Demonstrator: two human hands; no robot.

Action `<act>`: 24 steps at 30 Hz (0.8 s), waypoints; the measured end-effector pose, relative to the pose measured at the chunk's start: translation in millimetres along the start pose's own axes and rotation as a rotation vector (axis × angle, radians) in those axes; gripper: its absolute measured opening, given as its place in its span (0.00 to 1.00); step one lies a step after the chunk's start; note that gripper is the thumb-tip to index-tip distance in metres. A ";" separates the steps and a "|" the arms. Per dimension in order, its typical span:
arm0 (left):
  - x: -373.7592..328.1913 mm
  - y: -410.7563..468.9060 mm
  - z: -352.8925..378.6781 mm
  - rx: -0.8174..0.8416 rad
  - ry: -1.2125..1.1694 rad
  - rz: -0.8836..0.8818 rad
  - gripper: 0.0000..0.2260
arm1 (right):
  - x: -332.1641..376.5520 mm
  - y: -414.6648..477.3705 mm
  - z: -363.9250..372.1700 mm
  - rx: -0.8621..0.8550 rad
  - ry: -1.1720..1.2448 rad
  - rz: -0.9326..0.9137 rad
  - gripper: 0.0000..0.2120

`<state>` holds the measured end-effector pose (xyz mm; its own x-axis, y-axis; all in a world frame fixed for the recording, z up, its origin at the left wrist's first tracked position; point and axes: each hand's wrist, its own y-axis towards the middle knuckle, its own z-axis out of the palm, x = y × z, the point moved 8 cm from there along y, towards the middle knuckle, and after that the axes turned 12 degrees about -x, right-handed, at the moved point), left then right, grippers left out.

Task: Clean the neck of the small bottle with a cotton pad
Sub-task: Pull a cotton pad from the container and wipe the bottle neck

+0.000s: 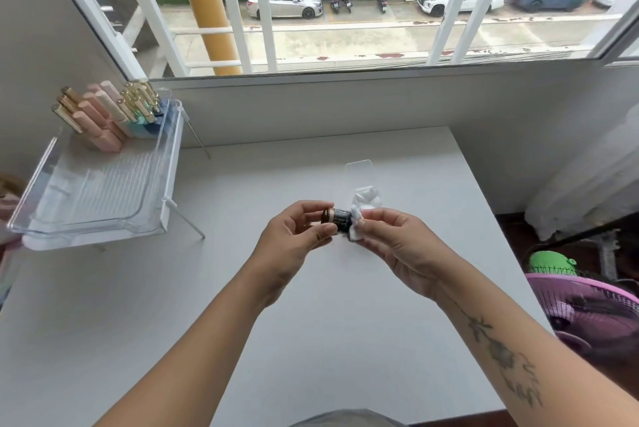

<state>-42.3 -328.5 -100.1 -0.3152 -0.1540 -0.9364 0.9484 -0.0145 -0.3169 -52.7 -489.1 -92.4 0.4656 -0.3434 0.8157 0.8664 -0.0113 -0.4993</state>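
Note:
A small dark bottle (340,221) with a gold band lies sideways in the air above the white table (242,305). My left hand (294,236) grips its gold end between thumb and fingers. My right hand (397,246) pinches a white cotton pad (356,224) against the bottle's other end, which the pad hides. Just behind the hands a clear plastic box (363,184) with its lid up holds more white pads.
A clear acrylic tray (103,191) on thin legs stands at the table's left, with several pink and gold cosmetic tubes (107,112) at its back. A pink fan (587,305) and a green object (553,264) sit off the table's right edge. A window ledge runs behind.

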 end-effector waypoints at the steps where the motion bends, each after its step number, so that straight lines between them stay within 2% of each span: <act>1: -1.9 -0.7 -2.8 0.012 0.022 0.013 0.12 | -2.5 -1.4 2.6 -0.006 0.001 0.009 0.04; 7: -1.0 -6.2 -18.0 0.080 0.092 0.037 0.12 | -0.7 -12.2 15.4 -0.052 -0.065 -0.070 0.03; 9: 3.5 -6.7 -20.7 0.090 0.102 -0.018 0.13 | 0.1 -15.2 17.2 -0.071 -0.099 -0.121 0.03; 13: 11.4 -5.5 -25.5 0.112 0.131 -0.154 0.22 | -4.1 -21.4 21.1 -0.118 -0.254 -0.208 0.02; 15: 11.4 -6.3 -26.9 0.166 0.078 -0.167 0.20 | -7.0 -26.2 25.4 -0.136 -0.295 -0.231 0.02; 20: 12.8 -14.5 -31.3 0.255 -0.009 -0.127 0.17 | -15.5 -34.2 29.5 -0.173 -0.224 -0.209 0.10; 24: 19.5 -21.6 -39.4 0.263 -0.045 -0.118 0.16 | -21.6 -37.8 33.0 -0.211 -0.296 -0.180 0.01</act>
<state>-70.3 -292.2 -117.4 -0.4274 -0.1797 -0.8860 0.8838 -0.2893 -0.3677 -89.5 -450.2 -81.5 0.3686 -0.0334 0.9290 0.8970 -0.2497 -0.3648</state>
